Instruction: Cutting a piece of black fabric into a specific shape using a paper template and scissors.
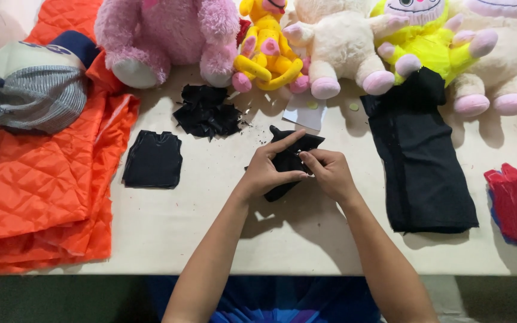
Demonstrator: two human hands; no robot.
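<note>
Left hand (265,170): its grip is pinching the black fabric piece (288,162), thumb under one edge and forefinger stretched along the top, so the cloth is staying flat and taut.
Right hand (329,173): fingers are pressing together on the same piece from the other side; something small may be between the fingertips, but it is too small to tell.
Black fabric piece: it is sitting mid-table, lifted slightly off the table (210,221) between both hands, close to the body for fine work.
Cut shape (152,159): a small flat black cutout is lying to the left, set apart from the scraps.
Scrap pile (206,111): black offcuts are bunching just beyond it.
Folded black cloth (420,167): it is lying to the right, within reach.
Stuffed toys (342,42): they are lining the far edge, out of the working space.
Orange quilted cloth (37,179): it is draping over the left end, a cap (34,84) resting on it.
</note>
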